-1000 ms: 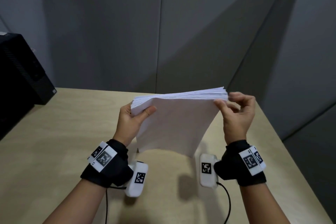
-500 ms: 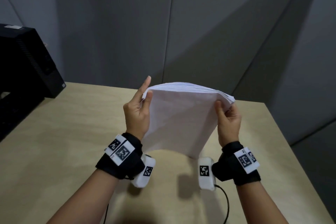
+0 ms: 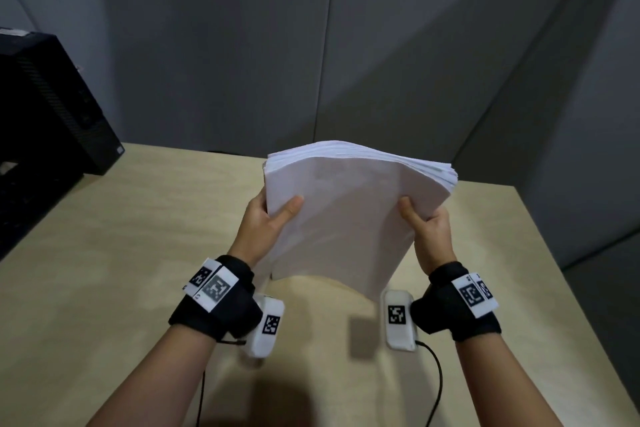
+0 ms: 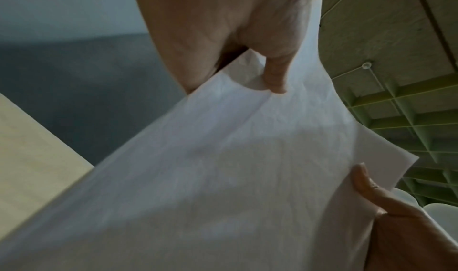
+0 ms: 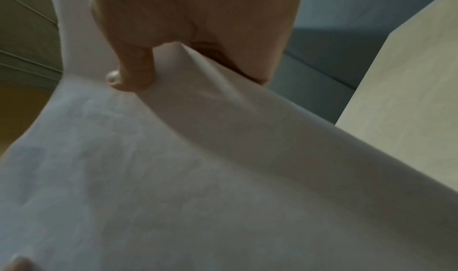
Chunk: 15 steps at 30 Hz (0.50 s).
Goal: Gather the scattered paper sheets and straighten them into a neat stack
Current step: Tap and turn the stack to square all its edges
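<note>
A thick sheaf of white paper sheets point(image 3: 346, 215) stands nearly upright above the light wooden table point(image 3: 114, 253), its lower edge close to the tabletop. My left hand point(image 3: 266, 218) grips the sheaf's left side, thumb across the near face. My right hand point(image 3: 426, 229) grips the right side the same way. The top edges fan slightly and are uneven at the upper right. In the left wrist view the thumb presses the paper point(image 4: 223, 177); the right wrist view shows the right thumb on the paper point(image 5: 198, 177). The fingers behind the sheaf are hidden.
A black box-shaped machine point(image 3: 45, 114) stands at the table's far left corner. Grey partition walls point(image 3: 346, 45) close the back and right. The table's right edge point(image 3: 568, 270) runs close to my right arm. Cables trail from the wrist cameras.
Both hands slid down from the top corners to the sides of the sheaf. The left hand, open against the edge half a second ago, now grips it. The sheaf stands more upright.
</note>
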{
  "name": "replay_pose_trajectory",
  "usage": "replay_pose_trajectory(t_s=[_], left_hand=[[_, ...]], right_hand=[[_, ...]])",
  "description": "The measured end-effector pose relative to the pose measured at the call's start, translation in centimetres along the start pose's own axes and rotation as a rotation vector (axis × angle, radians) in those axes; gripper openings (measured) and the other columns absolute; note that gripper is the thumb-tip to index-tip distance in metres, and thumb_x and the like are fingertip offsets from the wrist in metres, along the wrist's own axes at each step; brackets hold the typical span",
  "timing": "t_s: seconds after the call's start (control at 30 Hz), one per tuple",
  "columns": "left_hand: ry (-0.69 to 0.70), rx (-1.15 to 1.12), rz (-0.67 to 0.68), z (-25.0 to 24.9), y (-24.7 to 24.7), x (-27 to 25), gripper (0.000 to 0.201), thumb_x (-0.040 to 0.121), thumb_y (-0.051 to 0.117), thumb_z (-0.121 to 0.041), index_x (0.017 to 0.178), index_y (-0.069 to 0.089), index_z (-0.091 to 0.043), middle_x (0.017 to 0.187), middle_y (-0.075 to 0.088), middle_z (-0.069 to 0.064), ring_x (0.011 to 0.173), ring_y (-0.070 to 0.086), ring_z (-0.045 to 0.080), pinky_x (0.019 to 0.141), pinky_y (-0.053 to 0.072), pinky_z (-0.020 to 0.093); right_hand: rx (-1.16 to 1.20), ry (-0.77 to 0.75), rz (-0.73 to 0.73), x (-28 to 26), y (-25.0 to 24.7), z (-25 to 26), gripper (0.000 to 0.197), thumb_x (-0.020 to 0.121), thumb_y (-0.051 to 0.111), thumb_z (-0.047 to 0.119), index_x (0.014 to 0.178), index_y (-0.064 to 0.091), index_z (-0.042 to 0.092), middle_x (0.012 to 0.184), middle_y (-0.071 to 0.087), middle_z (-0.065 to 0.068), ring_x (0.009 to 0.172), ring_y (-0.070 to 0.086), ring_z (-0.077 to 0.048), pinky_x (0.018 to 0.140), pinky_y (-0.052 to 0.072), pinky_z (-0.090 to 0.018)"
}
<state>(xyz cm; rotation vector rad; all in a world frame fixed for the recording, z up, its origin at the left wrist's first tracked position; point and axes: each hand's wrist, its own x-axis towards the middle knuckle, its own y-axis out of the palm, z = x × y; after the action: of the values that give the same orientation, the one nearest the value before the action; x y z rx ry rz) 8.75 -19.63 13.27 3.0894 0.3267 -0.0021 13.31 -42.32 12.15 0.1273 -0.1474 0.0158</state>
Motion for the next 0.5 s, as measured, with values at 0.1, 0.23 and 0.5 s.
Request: replay_pose_trajectory(t_s=[0.1, 0.23, 0.5], left_hand=[[0.04, -0.087, 0.075, -0.5, -0.6, 0.2, 0.041, 0.073, 0.073, -0.027, 0.111, 0.057, -0.027, 0.097, 0.069, -0.012, 0.098, 0.061, 0.016, 0.066, 0.05, 0.01], [0.114, -0.13, 0.249, -1.3, -1.5, 0.7, 0.109, 0.047, 0.081, -0.058, 0.133, 0.014, -0.053, 0.148, 0.034, -0.005, 0.135, 0.038, 0.009, 0.106, 0.039, 0.027], [0.151, -0.094, 0.235, -1.5, -1.8, 1.2, 0.122, 0.038, 0.085, -0.055, 0.135, 0.011, -0.046, 0.141, 0.042, -0.003, 0.117, 0.054, -0.002, 0.097, 0.047, 0.02]], right_hand=[[0.001, -0.015, 0.051, 0.1, -0.4, 0.5, 0.028, 0.066, 0.064, 0.016, 0.093, 0.058, 0.02, 0.074, 0.073, 0.017, 0.072, 0.066, 0.002, 0.068, 0.053, -0.017], [0.002, -0.002, 0.124, 0.5, -0.8, 1.0, 0.055, 0.049, 0.083, 0.036, 0.097, 0.059, 0.023, 0.082, 0.073, 0.017, 0.081, 0.066, 0.0, 0.074, 0.052, -0.019], [0.064, -0.022, 0.135, 0.8, -0.4, 1.5, 0.029, 0.062, 0.07, 0.011, 0.086, 0.071, 0.027, 0.079, 0.074, 0.012, 0.078, 0.068, -0.005, 0.072, 0.054, -0.023]])
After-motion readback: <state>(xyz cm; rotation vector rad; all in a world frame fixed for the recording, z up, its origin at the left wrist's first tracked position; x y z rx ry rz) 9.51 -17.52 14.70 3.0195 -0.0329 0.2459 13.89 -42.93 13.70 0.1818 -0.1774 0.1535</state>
